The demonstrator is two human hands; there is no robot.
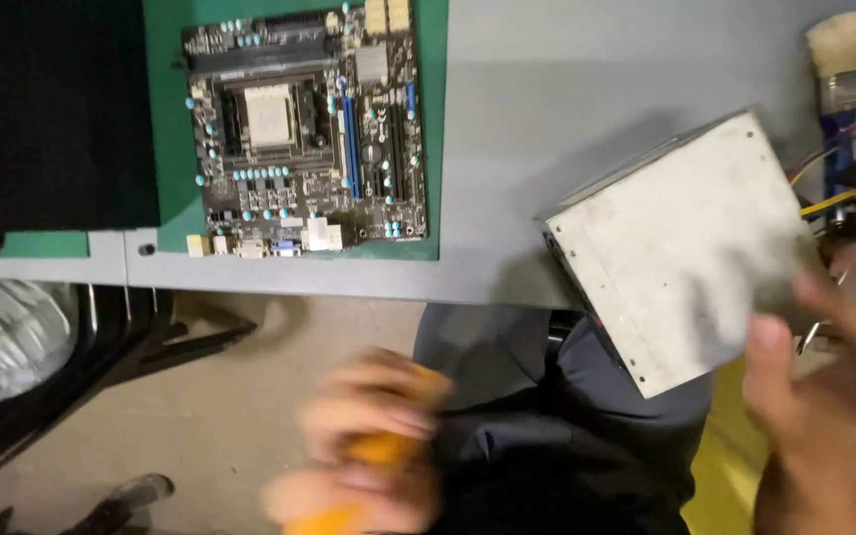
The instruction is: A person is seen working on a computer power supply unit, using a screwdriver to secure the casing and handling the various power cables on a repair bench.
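Clearly the person's right hand (829, 396) is on the dusty grey power supply box (681, 248), fingers spread against its lower right edge, steadying rather than clamping it; the box sits tilted, overhanging the near edge of the grey table (507, 149), just above that hand. The left hand (364, 451), low and well apart from the right, is curled shut around something orange (378, 456); it is too blurred for me to say what. Beyond the right hand, a bundle of coloured wires (849, 198) trails off the box's far side, and a paintbrush (837, 69) lies further out. Up and away from the left hand a motherboard (304, 129) rests on a green mat (170, 119). Judging from the overhang, the box wants a firmer hold under its corner, kept square, with the wires kept clear of snagging on the brush.
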